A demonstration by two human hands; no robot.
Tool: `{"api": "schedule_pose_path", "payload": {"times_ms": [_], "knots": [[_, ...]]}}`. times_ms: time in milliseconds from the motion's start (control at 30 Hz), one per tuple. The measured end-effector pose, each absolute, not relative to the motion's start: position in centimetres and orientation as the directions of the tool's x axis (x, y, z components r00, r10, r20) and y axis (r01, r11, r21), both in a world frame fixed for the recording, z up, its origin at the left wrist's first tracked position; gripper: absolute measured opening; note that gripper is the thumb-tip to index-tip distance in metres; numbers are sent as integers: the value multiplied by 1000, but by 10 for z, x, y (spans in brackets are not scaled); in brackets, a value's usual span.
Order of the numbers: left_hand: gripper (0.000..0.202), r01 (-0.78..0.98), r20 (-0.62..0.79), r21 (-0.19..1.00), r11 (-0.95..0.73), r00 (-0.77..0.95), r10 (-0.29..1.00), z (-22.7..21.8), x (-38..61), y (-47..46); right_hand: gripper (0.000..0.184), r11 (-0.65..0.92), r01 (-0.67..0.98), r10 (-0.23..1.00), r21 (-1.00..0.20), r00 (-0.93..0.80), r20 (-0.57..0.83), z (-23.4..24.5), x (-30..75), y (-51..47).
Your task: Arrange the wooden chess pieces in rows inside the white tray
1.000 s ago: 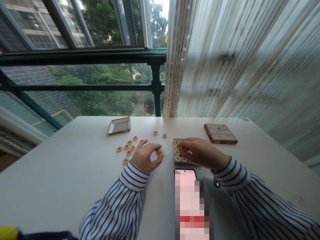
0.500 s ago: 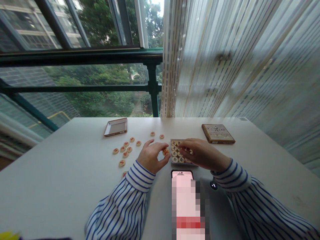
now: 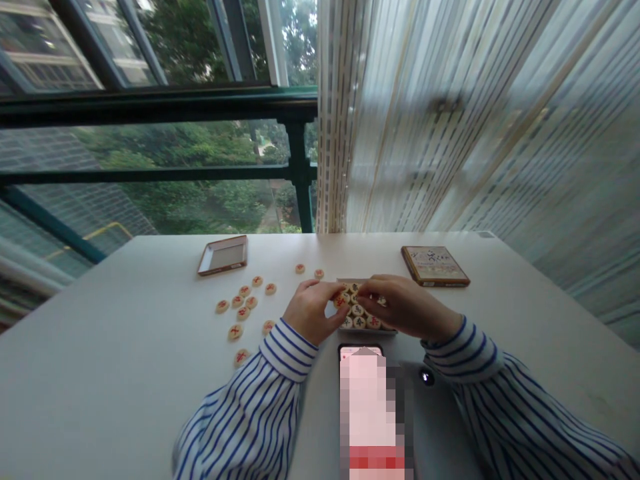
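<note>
My left hand [image 3: 314, 311] pinches a round wooden chess piece with a red character [image 3: 341, 301] and holds it over the left edge of a small tray [image 3: 361, 316] filled with similar pieces. My right hand [image 3: 400, 307] rests curled over the right side of that tray, fingertips pressing on the pieces inside. Both arms wear blue-striped white sleeves. Several loose red-marked pieces [image 3: 243, 305] lie on the white table [image 3: 125, 373] to the left of my left hand.
An open box part [image 3: 223, 255] lies at the back left and a printed box lid [image 3: 434, 265] at the back right. Two loose pieces [image 3: 309, 271] sit beyond the tray. A phone [image 3: 370, 407] stands in front of me. A window railing and curtain rise behind the table.
My left hand carried the red-marked piece rightward from the table to the tray's left edge. My right hand stayed on the tray.
</note>
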State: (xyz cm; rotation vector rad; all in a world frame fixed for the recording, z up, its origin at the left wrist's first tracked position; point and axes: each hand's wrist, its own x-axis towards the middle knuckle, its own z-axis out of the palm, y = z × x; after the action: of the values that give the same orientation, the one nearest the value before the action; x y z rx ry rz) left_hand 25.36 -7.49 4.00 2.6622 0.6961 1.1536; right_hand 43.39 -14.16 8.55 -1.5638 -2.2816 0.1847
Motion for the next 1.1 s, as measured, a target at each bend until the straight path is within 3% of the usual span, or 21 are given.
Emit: {"api": "schedule_pose_path", "payload": {"times_ms": [233,500,633,833,1100], "knots": [[26,346,682,339,-875,550,482,27,255,-78,16,361,836,930,-413,-294,219,79,431,-136],[30,330,726,346,-878,499,473,21,259,-87,21,249,594,965,-765,-220,143,68,425,-133],[31,326,747,345,-880,473,467,20,260,-90,22,192,446,968,-874,-233,94,64,423,-132],[33,312,749,345,-885,476,460,18,261,-91,21,156,374,970,-914,-231,71,62,423,-131],[36,362,667,429,-827,491,561,12,254,-88,21,182,393,979,-901,-162,127,66,423,-132]]}}
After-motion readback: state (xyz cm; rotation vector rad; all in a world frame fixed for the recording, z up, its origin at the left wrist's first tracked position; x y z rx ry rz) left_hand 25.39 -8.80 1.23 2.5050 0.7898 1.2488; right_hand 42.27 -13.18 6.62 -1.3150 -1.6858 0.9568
